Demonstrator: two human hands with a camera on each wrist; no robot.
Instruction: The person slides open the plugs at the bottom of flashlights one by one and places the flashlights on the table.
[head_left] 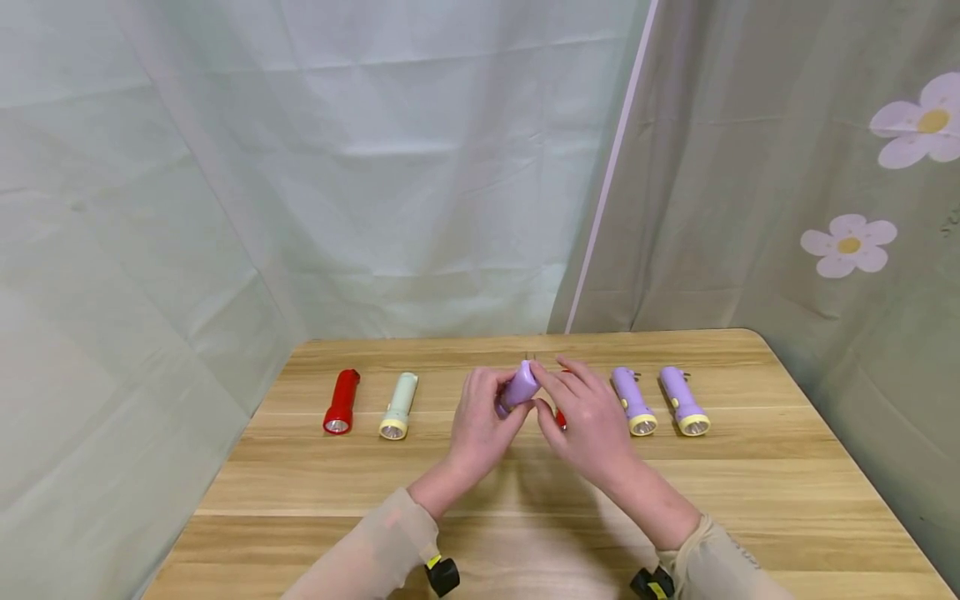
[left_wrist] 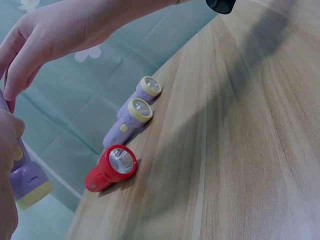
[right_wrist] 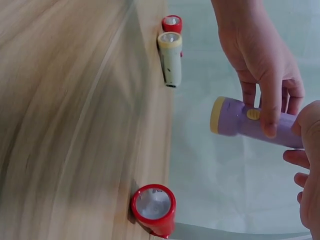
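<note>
A purple flashlight (head_left: pixel 521 387) with a yellow head ring is held above the middle of the table. My left hand (head_left: pixel 480 412) grips its body, with the thumb and fingers on opposite sides near the yellow switch (right_wrist: pixel 253 114). At the tail end, my right hand (head_left: pixel 592 421) pinches the flashlight between thumb and fingers. Two thin metal prongs (head_left: pixel 530 357) show just beyond that end in the head view. The yellow head points down in the left wrist view. Behind my right hand, a red flashlight (left_wrist: pixel 112 167) on the table is mostly hidden in the head view.
On the wooden table (head_left: pixel 315 492), a red flashlight (head_left: pixel 342 402) and a pale green flashlight (head_left: pixel 399 406) lie to the left. Two purple flashlights, one nearer (head_left: pixel 633 401) and one farther right (head_left: pixel 684 401), lie to the right. Curtains (head_left: pixel 450 167) hang behind the table.
</note>
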